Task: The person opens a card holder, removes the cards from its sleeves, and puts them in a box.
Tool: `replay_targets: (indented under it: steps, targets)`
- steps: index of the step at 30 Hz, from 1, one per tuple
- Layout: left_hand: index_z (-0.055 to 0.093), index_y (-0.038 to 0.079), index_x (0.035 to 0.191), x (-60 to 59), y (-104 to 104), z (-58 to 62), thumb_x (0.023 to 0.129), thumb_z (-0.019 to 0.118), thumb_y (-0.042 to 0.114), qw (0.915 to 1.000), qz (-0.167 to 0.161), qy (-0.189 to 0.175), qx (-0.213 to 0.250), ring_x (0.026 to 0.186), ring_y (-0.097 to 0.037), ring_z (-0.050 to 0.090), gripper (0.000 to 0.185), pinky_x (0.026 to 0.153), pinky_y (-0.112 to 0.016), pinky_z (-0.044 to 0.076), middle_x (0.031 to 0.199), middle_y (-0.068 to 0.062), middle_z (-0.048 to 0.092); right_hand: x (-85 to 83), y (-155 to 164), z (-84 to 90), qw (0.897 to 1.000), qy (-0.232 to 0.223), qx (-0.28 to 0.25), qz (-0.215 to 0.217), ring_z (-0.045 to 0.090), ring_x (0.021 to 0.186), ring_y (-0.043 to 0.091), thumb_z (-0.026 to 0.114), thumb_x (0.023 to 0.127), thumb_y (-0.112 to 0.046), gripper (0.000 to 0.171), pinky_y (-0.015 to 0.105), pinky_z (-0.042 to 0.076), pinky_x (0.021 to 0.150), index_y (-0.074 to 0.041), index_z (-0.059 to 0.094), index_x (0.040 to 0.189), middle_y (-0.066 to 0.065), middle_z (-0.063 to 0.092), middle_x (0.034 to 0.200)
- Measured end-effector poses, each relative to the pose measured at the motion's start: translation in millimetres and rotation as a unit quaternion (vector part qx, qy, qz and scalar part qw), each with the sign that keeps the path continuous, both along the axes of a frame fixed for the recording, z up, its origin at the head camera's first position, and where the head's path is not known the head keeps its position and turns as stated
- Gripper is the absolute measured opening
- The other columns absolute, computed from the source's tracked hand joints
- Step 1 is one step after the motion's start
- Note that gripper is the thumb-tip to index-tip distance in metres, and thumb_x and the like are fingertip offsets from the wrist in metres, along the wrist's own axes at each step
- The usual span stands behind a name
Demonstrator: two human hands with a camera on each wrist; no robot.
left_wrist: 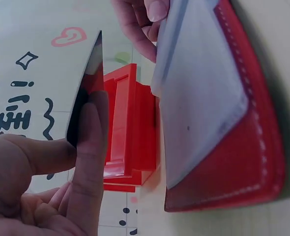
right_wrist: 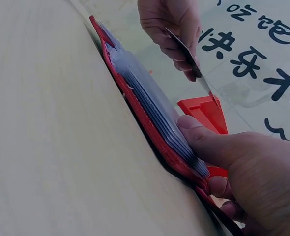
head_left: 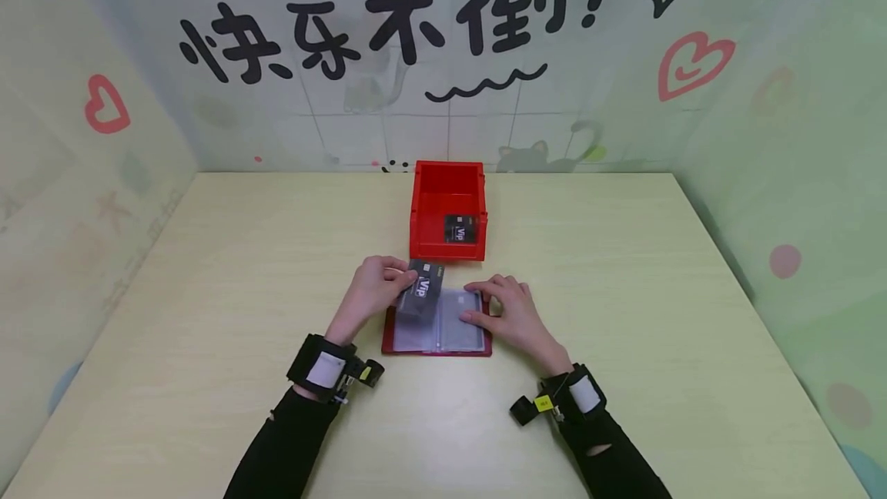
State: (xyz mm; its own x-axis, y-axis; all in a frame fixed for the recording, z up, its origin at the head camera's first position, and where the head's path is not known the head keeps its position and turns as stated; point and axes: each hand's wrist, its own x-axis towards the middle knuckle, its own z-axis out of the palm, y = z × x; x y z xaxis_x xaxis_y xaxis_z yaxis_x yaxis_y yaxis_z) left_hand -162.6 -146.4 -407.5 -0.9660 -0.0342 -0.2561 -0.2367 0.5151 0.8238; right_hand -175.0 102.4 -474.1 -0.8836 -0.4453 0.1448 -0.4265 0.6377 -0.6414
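Observation:
My left hand pinches a black Vip card between thumb and fingers, over the left half of an opened card holder. Seen from the left wrist, the card appears nearly edge-on, apart from the holder's red stitched cover. My right hand grips the right side of the holder. In the right wrist view its thumb lies on the stack of clear sleeves, with fingers at the red cover's edge.
A red bin stands just beyond the holder, with another black Vip card inside. The pale wooden table extends to both sides. Printed fabric walls enclose its back and sides.

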Motion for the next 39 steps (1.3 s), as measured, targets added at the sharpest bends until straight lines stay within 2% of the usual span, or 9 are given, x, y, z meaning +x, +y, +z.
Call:
replay_targets:
  steps: [7, 10, 18, 20, 23, 27, 32, 39]
  targets:
    - [0.063, 0.000, 0.126, -15.6, 14, 5.9, 0.098, 0.065, 0.019, 0.9977, 0.042, 0.029, 0.045, 0.087, -0.024, 0.067, 0.034, 0.068, -0.023, 0.057, 0.117, -0.022, 0.071, 0.2, 0, 2.1, 1.000, -0.004, 0.000, 0.000, 0.049, 0.098, 0.019, 0.083, 0.082, -0.034, 0.045, 0.038, 0.032, 0.088, -0.018, 0.071, 0.123, 0.001, 0.059, 0.093]
    - [0.063, -0.001, 0.127, -22.0, 20, 7.6, 0.098, 0.065, 0.018, 0.9966, 0.051, 0.043, 0.049, 0.089, -0.026, 0.068, 0.034, 0.071, -0.024, 0.059, 0.118, -0.022, 0.071, 0.2, 0, 2.2, 1.000, -0.005, 0.000, 0.000, 0.049, 0.098, 0.019, 0.083, 0.082, -0.034, 0.045, 0.038, 0.032, 0.087, -0.018, 0.071, 0.123, 0.001, 0.059, 0.093]
    - [0.062, -0.004, 0.128, -40.6, 35, 9.5, 0.099, 0.062, 0.012, 0.9933, 0.042, 0.101, 0.038, 0.085, -0.028, 0.065, 0.034, 0.067, -0.019, 0.049, 0.108, -0.023, 0.074, 1.4, -1, 2.4, 1.000, 0.006, -0.005, 0.005, 0.049, 0.095, 0.019, 0.083, 0.082, -0.033, 0.044, 0.037, 0.031, 0.085, -0.016, 0.071, 0.121, 0.001, 0.060, 0.092]
    - [0.062, -0.004, 0.129, -46.5, 38, 9.4, 0.099, 0.062, 0.012, 0.9929, 0.042, 0.105, 0.036, 0.088, -0.028, 0.066, 0.034, 0.070, -0.022, 0.051, 0.110, -0.022, 0.073, 1.8, -1, 2.8, 1.000, 0.010, -0.006, 0.007, 0.049, 0.095, 0.019, 0.083, 0.082, -0.033, 0.043, 0.037, 0.031, 0.085, -0.016, 0.072, 0.121, 0.001, 0.060, 0.092]
    - [0.060, -0.002, 0.132, -54.4, 44, 10.6, 0.100, 0.060, 0.011, 0.9930, 0.047, 0.103, 0.032, 0.097, -0.030, 0.067, 0.034, 0.083, -0.030, 0.058, 0.118, -0.021, 0.071, 1.7, 0, 2.3, 1.000, 0.010, -0.004, 0.006, 0.049, 0.094, 0.019, 0.083, 0.082, -0.034, 0.043, 0.036, 0.030, 0.085, -0.016, 0.072, 0.120, 0.001, 0.059, 0.091]
    - [0.055, 0.000, 0.138, -61.2, 52, 12.2, 0.100, 0.057, 0.008, 0.9929, 0.056, 0.098, 0.038, 0.108, -0.031, 0.063, 0.039, 0.094, -0.041, 0.057, 0.126, -0.020, 0.065, 1.6, 1, 0.8, 1.000, 0.009, -0.001, 0.007, 0.048, 0.094, 0.018, 0.082, 0.082, -0.034, 0.044, 0.036, 0.029, 0.085, -0.016, 0.072, 0.121, 0.000, 0.058, 0.091]
    - [0.051, 0.000, 0.142, -67.8, 60, 12.4, 0.100, 0.056, 0.004, 0.9926, 0.056, 0.104, 0.028, 0.110, -0.032, 0.059, 0.043, 0.095, -0.043, 0.057, 0.126, -0.022, 0.062, 2.9, 3, 0.4, 1.000, 0.008, -0.003, 0.009, 0.048, 0.094, 0.018, 0.082, 0.083, -0.034, 0.043, 0.036, 0.029, 0.085, -0.017, 0.072, 0.121, 0.000, 0.059, 0.092]
    - [0.044, -0.003, 0.145, -77.7, 71, 8.8, 0.098, 0.054, 0.000, 0.9914, 0.040, 0.122, -0.023, 0.113, -0.036, 0.061, 0.048, 0.099, -0.044, 0.055, 0.128, -0.026, 0.063, 5.5, 6, 0.5, 1.000, 0.012, -0.005, 0.012, 0.048, 0.094, 0.018, 0.082, 0.083, -0.034, 0.043, 0.036, 0.029, 0.084, -0.017, 0.072, 0.120, 0.000, 0.058, 0.091]
